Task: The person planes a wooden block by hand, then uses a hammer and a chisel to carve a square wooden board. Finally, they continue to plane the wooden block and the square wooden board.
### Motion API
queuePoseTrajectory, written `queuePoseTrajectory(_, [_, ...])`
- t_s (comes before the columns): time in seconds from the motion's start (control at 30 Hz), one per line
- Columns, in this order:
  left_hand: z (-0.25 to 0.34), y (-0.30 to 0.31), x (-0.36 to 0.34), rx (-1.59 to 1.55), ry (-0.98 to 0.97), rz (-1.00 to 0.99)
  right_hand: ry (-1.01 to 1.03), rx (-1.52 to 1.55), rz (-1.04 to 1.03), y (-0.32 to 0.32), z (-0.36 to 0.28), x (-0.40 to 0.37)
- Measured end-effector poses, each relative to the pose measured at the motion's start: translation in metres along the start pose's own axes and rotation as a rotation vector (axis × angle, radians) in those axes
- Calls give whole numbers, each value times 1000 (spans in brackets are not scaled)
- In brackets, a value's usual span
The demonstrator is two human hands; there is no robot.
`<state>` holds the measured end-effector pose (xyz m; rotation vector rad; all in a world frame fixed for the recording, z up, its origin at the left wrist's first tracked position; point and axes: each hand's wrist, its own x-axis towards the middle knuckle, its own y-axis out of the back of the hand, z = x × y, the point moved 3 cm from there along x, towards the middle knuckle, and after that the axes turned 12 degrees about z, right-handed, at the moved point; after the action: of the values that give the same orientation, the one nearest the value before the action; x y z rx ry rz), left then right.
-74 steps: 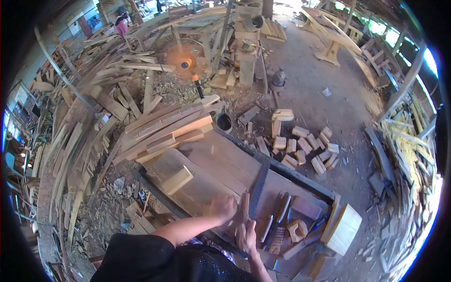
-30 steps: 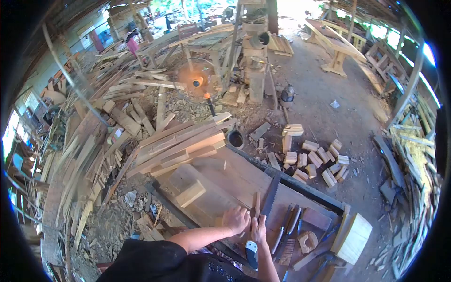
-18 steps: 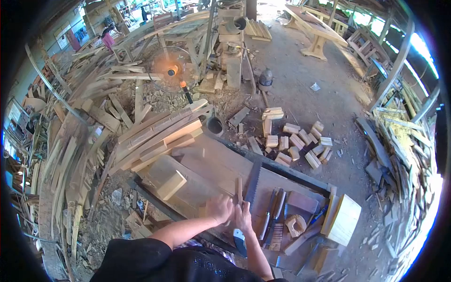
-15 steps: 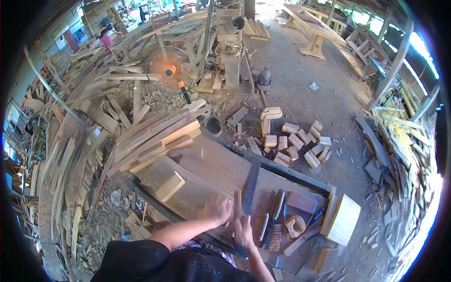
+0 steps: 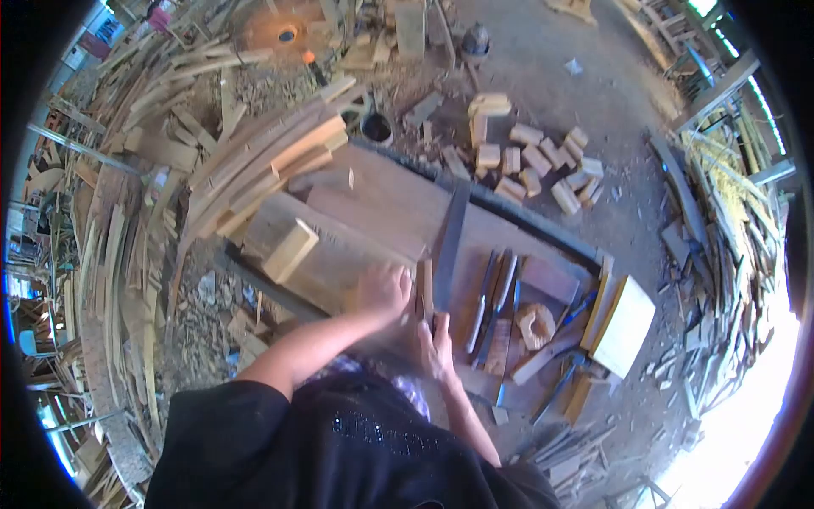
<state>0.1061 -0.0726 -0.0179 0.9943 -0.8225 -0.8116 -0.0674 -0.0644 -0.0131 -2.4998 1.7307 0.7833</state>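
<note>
My right hand (image 5: 437, 346) is wrapped around the lower end of a narrow wooden piece (image 5: 425, 288) that stands up over the workbench (image 5: 390, 191). Just left of that piece is my left hand (image 5: 383, 293), curled into a fist and blurred; anything inside it is hidden. Beyond the wooden piece, a handsaw (image 5: 452, 237) lies with its blade across the bench. A pale wood block (image 5: 292, 251) rests on a wide board to the left of my left hand. Several chisels (image 5: 490, 297) lie right of my right hand, near a hollowed wood piece (image 5: 536, 326).
Stacked boards (image 5: 271, 161) cover the bench's far left end. Cut wood blocks (image 5: 543, 161) are scattered on the ground beyond it. A light board (image 5: 623, 327) stands at the right end. Scrap wood (image 5: 110, 254) is heaped on the left, and a fan (image 5: 288, 36) stands behind.
My view has tilted down, so the bench and my hands appear higher. The left fist is more blurred, while the right hand still grips the wooden piece.
</note>
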Motion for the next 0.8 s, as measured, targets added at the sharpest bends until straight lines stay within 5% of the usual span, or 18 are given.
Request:
queuePoseTrajectory(0.17, [2,2,1,7,7,26,189,29,108,-31,-3,80])
queuePoseTrajectory(0.37, [3,5,6,46,-16,-10,92,12,4,2,10,-2])
queuePoseTrajectory(0.57, [7,10,4,35,2,3,142,40,64,-31,-7,84])
queuePoseTrajectory(0.8, [4,6,6,38,-2,-11,78,13,-24,1,-18,11])
